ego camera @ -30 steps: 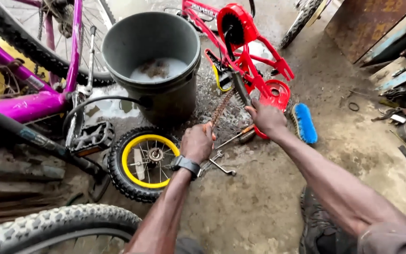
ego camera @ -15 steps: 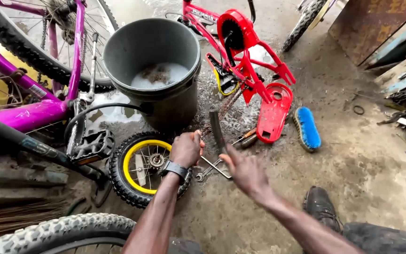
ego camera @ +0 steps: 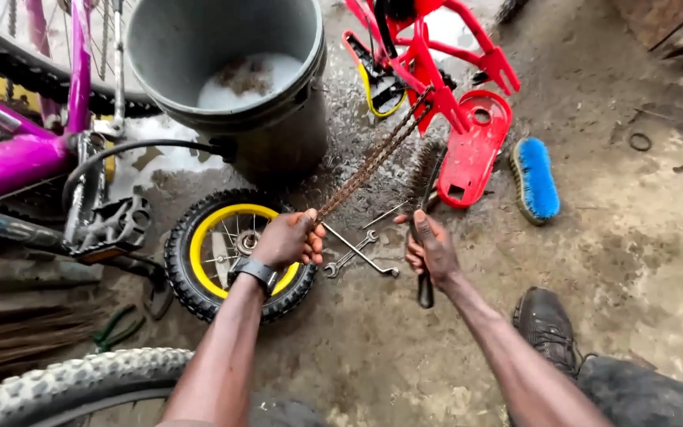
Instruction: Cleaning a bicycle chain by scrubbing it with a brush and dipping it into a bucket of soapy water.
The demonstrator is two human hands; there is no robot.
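Outdoors, wet muddy concrete floor (ego camera: 642, 237), bucket (ego camera: 223, 71), bikes

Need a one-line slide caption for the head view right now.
Left hand pulls a rusty chain taut while right hand holds a wire brush beside it.

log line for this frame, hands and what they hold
left hand: grips rusty bicycle chain, pulled taut | right hand: holds black-handled wire brush beside chain | nearby: grey plastic bucket, small yellow-rimmed wheel
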